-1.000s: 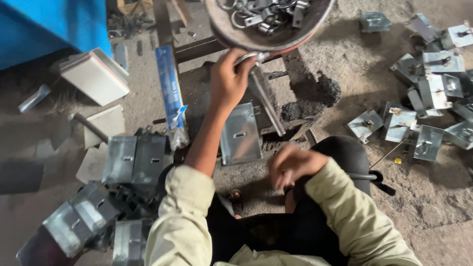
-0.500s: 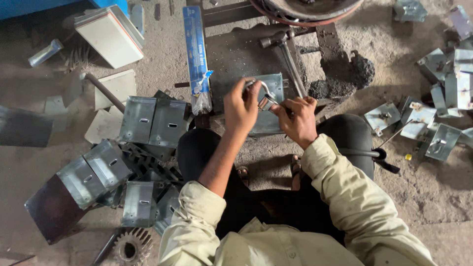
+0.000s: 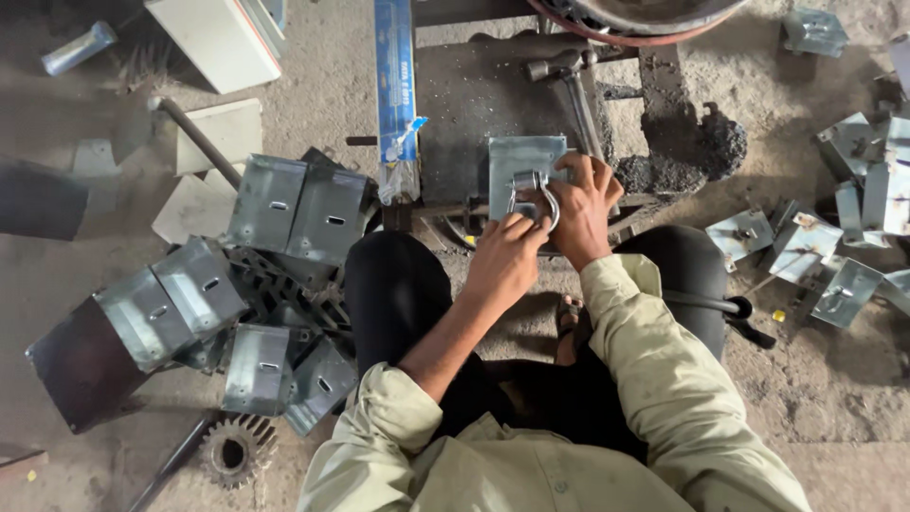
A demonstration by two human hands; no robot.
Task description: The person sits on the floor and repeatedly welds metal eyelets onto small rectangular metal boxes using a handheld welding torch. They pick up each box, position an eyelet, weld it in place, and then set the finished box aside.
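Brackets (image 3: 237, 284) of folded grey sheet metal lie heaped at nine o'clock beside a toothed gear (image 3: 232, 453) at seven, stacked close, seemingly so each is an easy reach. Left hand (image 3: 502, 261) pinches the lower end of a curved metal shackle (image 3: 536, 194) while the right hand (image 3: 583, 213) closes round its other side, both pressing it onto a flat bracket plate (image 3: 517, 161) on the dark work block (image 3: 464, 104) at twelve, probably to steady it for fitting. Further brackets (image 3: 806, 256) lie scattered at three, apart from the heap.
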